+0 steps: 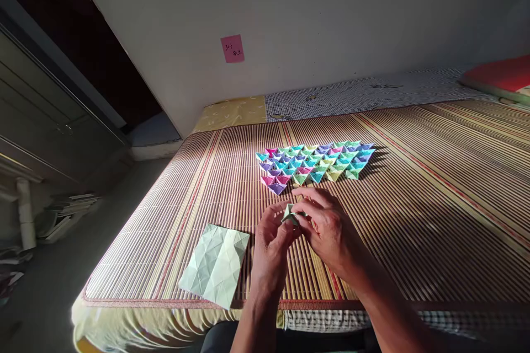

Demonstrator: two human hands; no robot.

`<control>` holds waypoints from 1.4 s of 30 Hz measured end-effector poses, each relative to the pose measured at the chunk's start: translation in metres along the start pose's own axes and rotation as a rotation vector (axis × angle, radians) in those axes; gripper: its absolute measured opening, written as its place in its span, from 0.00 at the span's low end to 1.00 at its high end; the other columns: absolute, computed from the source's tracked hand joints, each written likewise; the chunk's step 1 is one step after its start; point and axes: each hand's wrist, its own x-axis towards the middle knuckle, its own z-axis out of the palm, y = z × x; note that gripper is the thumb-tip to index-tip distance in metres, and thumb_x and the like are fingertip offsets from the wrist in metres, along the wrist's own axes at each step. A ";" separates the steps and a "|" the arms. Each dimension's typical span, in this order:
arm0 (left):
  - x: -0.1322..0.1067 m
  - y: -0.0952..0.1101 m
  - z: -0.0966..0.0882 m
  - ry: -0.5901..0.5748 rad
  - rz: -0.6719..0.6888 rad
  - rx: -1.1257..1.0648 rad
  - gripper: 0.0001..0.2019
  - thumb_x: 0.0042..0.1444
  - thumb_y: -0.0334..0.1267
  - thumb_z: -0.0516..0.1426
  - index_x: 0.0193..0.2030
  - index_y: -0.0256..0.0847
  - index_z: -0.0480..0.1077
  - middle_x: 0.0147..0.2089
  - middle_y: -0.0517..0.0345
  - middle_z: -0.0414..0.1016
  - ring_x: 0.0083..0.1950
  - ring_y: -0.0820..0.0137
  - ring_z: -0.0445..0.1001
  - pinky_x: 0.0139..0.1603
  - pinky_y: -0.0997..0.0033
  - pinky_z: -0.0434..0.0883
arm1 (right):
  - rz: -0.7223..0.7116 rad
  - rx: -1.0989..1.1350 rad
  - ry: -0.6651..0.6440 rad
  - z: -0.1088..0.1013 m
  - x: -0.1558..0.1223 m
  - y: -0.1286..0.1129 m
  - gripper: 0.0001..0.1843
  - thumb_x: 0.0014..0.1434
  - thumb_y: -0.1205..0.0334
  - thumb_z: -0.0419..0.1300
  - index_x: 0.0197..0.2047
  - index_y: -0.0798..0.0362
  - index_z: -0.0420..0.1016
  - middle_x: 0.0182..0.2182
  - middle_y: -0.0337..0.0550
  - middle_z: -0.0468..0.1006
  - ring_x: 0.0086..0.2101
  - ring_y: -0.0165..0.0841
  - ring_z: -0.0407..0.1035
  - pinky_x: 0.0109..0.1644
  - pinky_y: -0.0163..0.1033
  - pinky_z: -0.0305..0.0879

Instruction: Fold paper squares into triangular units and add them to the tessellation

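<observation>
My left hand point(271, 242) and my right hand point(327, 226) meet over the bamboo mat point(414, 204), both pinching a small pale green folded paper piece point(291, 213) between their fingertips. Just beyond them lies a patch of several small folded paper boats point(317, 164) in pink, purple, teal and green, packed in rows. A creased pale green paper sheet point(215, 263) lies flat to the left of my left hand, near the mat's front edge.
The mat covers a bed against a white wall with a pink sticky note point(232, 48). A red cushion point(499, 77) sits at the far right. Books and clutter point(62, 212) lie on the floor to the left.
</observation>
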 end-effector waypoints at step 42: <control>0.006 -0.008 -0.003 0.128 -0.084 -0.224 0.08 0.51 0.34 0.67 0.38 0.34 0.80 0.34 0.54 0.82 0.33 0.73 0.78 0.39 0.72 0.75 | -0.009 -0.028 0.042 -0.009 0.003 -0.013 0.11 0.64 0.75 0.61 0.37 0.50 0.80 0.44 0.45 0.82 0.48 0.43 0.74 0.53 0.51 0.68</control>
